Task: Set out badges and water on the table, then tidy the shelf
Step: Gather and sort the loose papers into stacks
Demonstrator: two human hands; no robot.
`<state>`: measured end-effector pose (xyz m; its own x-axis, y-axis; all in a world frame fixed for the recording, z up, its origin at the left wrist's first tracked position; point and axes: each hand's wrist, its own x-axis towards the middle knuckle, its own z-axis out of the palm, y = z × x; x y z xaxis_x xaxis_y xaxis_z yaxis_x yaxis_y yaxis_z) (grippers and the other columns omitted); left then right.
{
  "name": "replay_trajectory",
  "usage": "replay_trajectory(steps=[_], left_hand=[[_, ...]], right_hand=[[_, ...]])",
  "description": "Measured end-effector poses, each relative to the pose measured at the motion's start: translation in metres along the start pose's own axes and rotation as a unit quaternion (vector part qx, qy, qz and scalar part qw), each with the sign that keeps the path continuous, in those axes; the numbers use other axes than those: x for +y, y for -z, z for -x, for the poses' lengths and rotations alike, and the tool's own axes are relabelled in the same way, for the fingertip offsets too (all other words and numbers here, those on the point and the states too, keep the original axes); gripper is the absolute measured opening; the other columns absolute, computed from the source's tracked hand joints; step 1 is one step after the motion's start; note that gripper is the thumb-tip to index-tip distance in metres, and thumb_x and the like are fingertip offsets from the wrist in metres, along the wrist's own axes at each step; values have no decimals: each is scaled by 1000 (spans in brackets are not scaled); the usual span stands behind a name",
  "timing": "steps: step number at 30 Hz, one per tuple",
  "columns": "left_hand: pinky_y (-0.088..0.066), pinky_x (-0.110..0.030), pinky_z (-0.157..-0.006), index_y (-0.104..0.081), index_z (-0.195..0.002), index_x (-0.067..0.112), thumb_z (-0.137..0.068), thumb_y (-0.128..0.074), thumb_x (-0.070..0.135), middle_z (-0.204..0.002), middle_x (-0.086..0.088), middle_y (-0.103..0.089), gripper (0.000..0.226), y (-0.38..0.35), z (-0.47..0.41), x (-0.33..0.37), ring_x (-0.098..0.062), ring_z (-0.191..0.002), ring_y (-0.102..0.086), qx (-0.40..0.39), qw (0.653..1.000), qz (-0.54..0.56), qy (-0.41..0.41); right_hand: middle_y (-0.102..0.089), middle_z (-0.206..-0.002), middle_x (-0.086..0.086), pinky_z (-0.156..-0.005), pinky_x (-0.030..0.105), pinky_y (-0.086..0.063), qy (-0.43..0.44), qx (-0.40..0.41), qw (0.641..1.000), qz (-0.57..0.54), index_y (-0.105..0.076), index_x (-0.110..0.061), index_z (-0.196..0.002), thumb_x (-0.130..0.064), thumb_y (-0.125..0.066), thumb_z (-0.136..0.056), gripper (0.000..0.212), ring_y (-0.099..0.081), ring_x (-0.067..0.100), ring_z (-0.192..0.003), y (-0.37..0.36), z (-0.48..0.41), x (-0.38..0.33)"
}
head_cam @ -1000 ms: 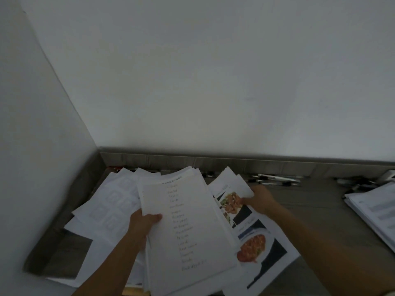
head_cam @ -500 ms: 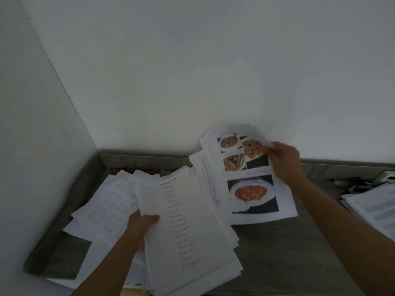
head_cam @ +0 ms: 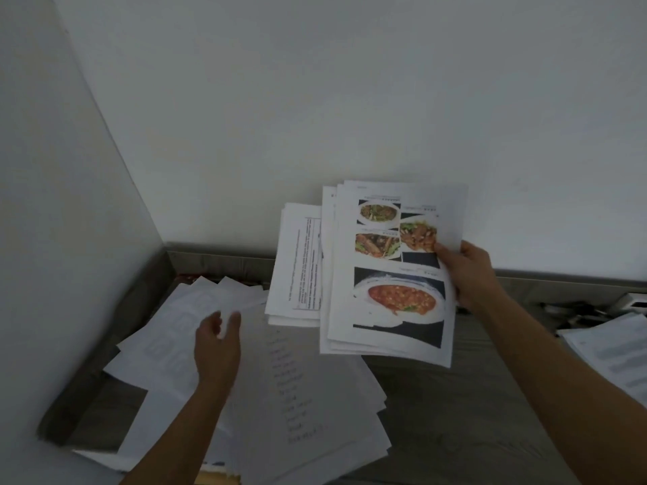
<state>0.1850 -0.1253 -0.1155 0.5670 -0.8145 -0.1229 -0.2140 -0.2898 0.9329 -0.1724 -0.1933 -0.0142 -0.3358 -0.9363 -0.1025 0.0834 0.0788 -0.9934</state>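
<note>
At shelf (head_cam: 455,397) left back corner, beside white wall (head_cam: 350,99): loose paper pile (head_cam: 168,344) fanned out, handwritten list sheet (head_cam: 297,390) on top. Left hand (head_cam: 217,348) over pile, fingers loosely spread, holding nothing; contact with paper unclear. Right hand (head_cam: 469,274) pinches food-photo sheaf (head_cam: 392,274) by right edge, raised above shelf's back edge. Another paper stack (head_cam: 609,348) at shelf's right edge.

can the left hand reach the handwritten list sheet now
Probably yes: the left hand is open beside the handwritten list sheet, which lies uncovered; the right hand holds the photo pages up.
</note>
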Motion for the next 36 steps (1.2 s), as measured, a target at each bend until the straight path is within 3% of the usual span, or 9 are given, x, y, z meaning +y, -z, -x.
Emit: replay_trajectory(steps=[2, 4, 6, 10, 15, 21, 28, 32, 36], left_hand=[[-41, -41, -100, -54, -128, 14, -94, -41, 56, -125, -4, -61, 55, 6, 15, 26, -26, -117, -56, -78, 982, 168, 35], [-42, -46, -102, -57, -125, 12, -82, -36, 69, -121, -11, -66, 75, 12, 33, 43, -31, -115, -60, -217, 898, 356, 140], [-44, -48, -102, -56, -130, 13, -82, -38, 64, -122, -13, -66, 72, 10, 54, 53, -31, -115, -61, -262, 864, 399, 159], [-56, -45, -84, -56, -130, 16, -97, -49, 30, -110, -7, -72, 36, -1, 70, 60, -26, -101, -68, -186, 899, 366, 152], [-57, -45, -80, -62, -116, 17, -96, -53, 27, -103, -6, -74, 24, 24, 53, 86, -25, -95, -70, -163, 917, 345, 119], [-59, -36, -75, -58, -123, 6, -95, -52, 13, -113, -12, -69, 29, 62, -4, 83, -24, -100, -67, -178, 907, 354, 145], [-49, -50, -92, -56, -118, -6, -98, -49, 10, -113, -23, -63, 26, 32, -14, 32, -39, -108, -59, -246, 933, 107, 240], [-53, -46, -76, -55, -112, -5, -97, -51, 6, -103, -22, -63, 19, 13, -12, 17, -37, -93, -61, -256, 930, 52, 258], [-54, -44, -66, -51, -115, -4, -96, -54, 6, -100, -22, -63, 22, 6, -19, 14, -34, -85, -62, -244, 935, 43, 253]], right_hand=[[-74, -93, 14, -64, 38, -61, -25, -1, 1000, -12, -67, -7, -105, -16, -68, -90, 17, -73, 29, -79, -9, 5, 15], [-73, -90, 11, -57, 33, -60, -43, 2, 999, -17, -67, -9, -100, -15, -66, -91, 11, -71, 23, -73, -19, 11, 30], [-73, -90, 10, -57, 33, -59, -60, -7, 998, -28, -67, -9, -100, -16, -66, -91, 11, -71, 22, -75, -27, 16, 44], [-73, -94, 12, -61, 38, -60, -88, -36, 995, -22, -66, -8, -97, -19, -65, -91, 13, -71, 29, -83, -37, 24, 70], [-70, -109, 19, -86, 52, -55, -144, -42, 987, -52, -64, -1, -113, -21, -65, -91, 30, -68, 36, -98, -34, 21, 94], [-73, -103, 19, -65, 41, -60, -200, -74, 970, -115, -62, 0, -115, -16, -64, -90, 30, -72, 32, -83, -5, 11, 91], [-73, -97, 20, -66, 40, -59, -226, -117, 967, -21, -64, 0, -109, -14, -66, -89, 23, -72, 34, -82, -6, 21, 93], [-75, -87, 15, -64, 37, -60, -211, -127, 960, 135, -67, -3, -106, -18, -67, -90, 22, -74, 30, -77, -26, 27, 105], [-74, -84, 9, -56, 30, -57, -194, -132, 954, 186, -67, -4, -106, -19, -66, -91, 21, -73, 23, -71, -48, 28, 114]])
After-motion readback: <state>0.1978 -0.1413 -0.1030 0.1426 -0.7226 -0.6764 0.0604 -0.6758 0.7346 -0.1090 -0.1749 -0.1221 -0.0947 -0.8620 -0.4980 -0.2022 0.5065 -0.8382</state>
